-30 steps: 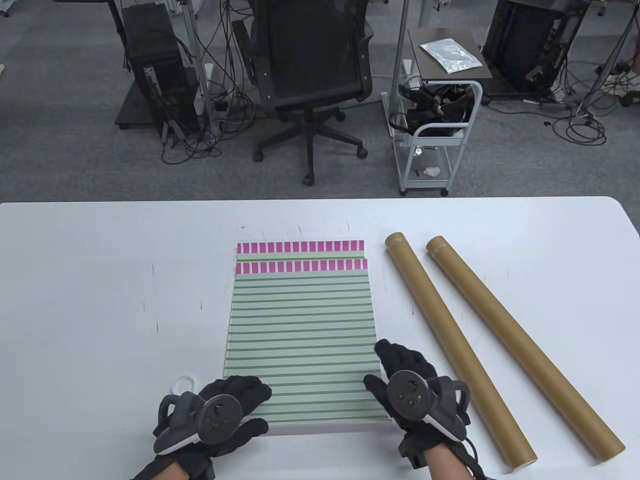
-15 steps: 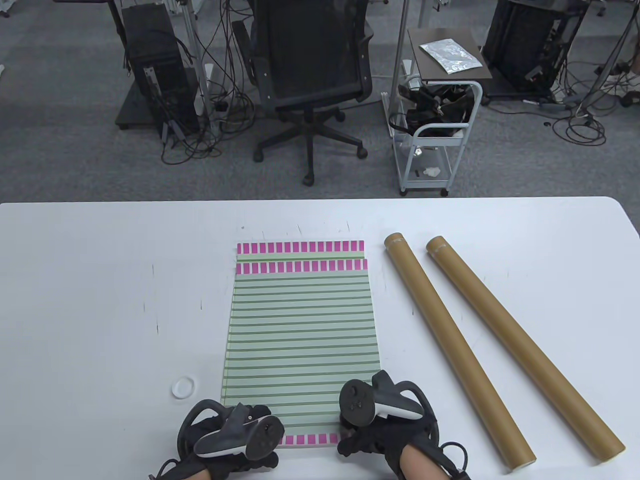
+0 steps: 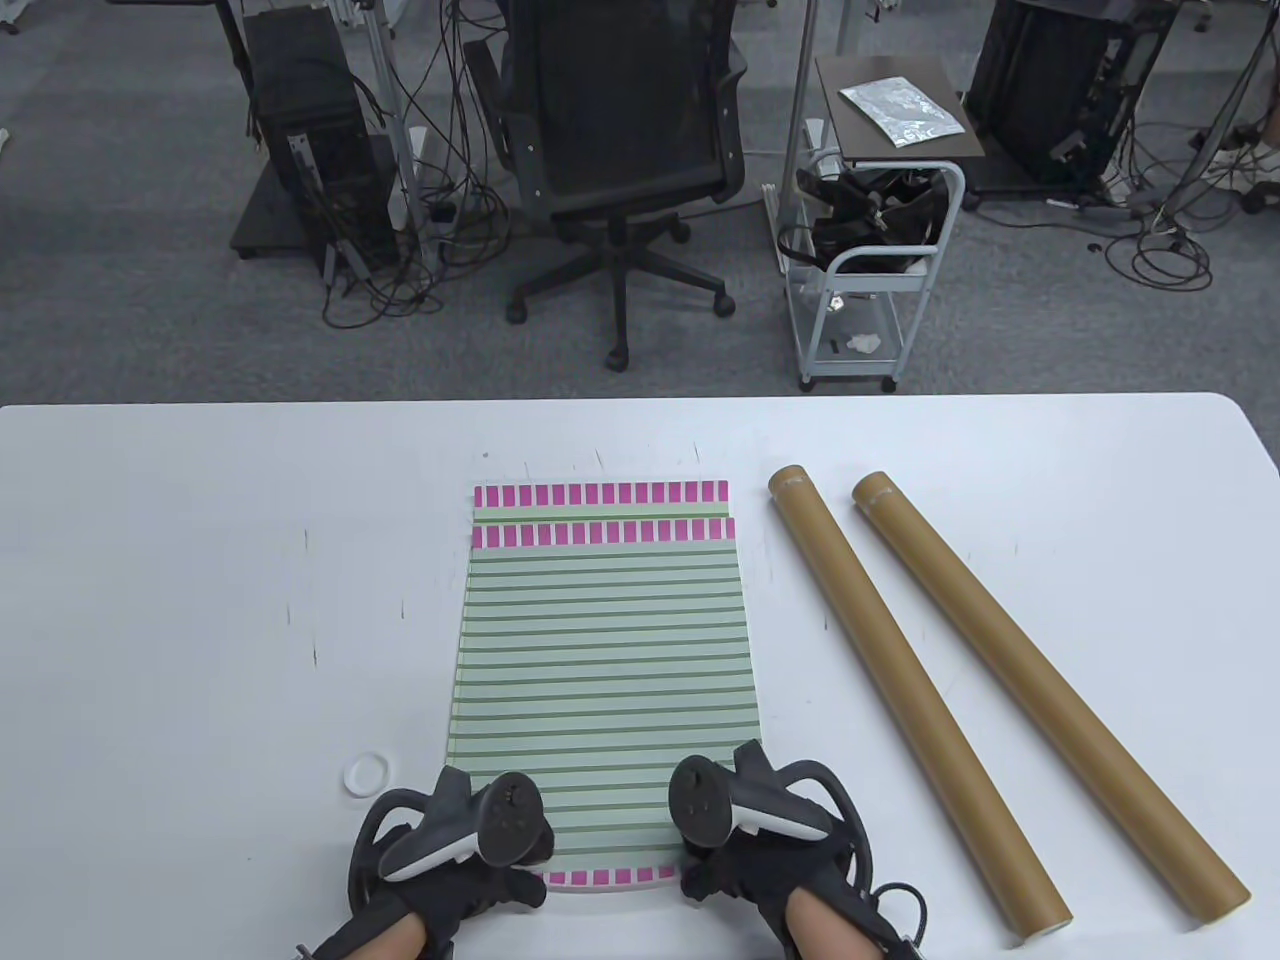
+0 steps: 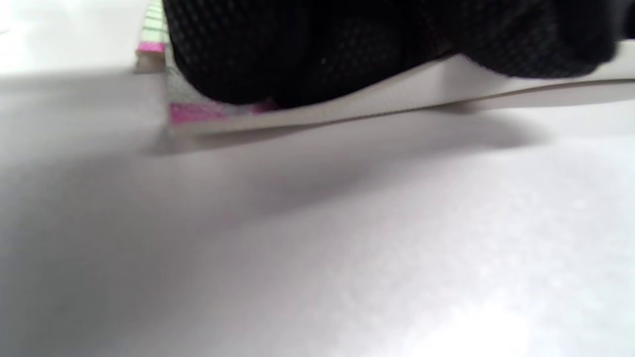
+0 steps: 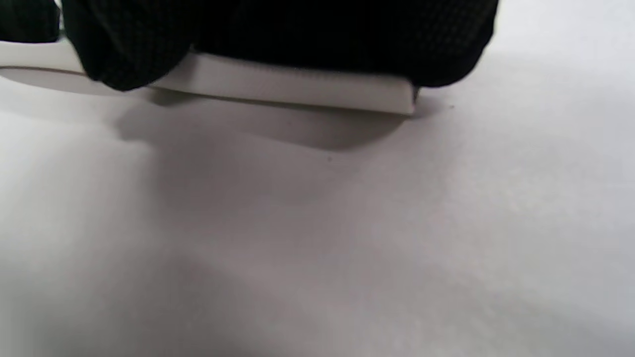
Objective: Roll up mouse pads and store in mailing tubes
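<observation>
While the near edge of the top mouse pad is being lifted off the table, it is being gripped at its two near corners: the left hand is being curled round the near-left corner and the right hand round the near-right one, fingers over the top face in both wrist views. Compared with a second ago, when both hands were being laid flatter beside the pad, the hands are now being turned over and the pink border at the near edge is being exposed, which suggests the roll is only just being started. A second pad is being left underneath, its far pink strip showing beyond the top one. Two mailing tubes are being left untouched, lying side by side to the right, apart from the right hand. A small white ring is lying just beside the left hand.
</observation>
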Demonstrator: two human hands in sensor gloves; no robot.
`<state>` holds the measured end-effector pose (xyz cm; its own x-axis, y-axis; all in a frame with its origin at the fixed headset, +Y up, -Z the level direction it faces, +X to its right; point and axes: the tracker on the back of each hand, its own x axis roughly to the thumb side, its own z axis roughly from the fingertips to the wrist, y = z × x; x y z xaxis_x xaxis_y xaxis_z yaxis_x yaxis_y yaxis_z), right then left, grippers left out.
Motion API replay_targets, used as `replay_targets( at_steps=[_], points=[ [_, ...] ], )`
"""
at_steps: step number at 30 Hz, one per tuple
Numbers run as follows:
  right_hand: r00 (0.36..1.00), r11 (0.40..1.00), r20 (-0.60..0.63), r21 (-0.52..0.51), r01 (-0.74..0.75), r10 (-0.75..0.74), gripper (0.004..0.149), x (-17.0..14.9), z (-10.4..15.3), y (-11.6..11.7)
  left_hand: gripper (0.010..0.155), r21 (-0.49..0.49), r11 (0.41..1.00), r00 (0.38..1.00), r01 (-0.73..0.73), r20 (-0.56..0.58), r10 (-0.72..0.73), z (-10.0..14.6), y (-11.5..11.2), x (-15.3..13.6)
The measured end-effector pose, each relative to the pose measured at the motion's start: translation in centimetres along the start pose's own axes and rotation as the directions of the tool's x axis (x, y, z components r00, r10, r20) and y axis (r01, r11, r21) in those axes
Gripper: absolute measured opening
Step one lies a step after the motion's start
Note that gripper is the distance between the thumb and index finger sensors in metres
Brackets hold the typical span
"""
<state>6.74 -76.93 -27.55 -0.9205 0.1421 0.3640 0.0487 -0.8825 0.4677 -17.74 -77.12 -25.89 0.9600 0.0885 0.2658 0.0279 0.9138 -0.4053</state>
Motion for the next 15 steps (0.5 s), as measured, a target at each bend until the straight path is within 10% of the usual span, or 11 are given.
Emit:
replay_targets(
  at_steps=[15],
  points=[
    [0.988, 0.988, 0.008, -0.021, -0.155, 0.155, 0.040, 1.6, 0.7, 0.3, 0.043, 0.113, 0.942, 0.947, 0.317, -0.095, -0.307, 0.2, -0.7, 1.9]
  ],
)
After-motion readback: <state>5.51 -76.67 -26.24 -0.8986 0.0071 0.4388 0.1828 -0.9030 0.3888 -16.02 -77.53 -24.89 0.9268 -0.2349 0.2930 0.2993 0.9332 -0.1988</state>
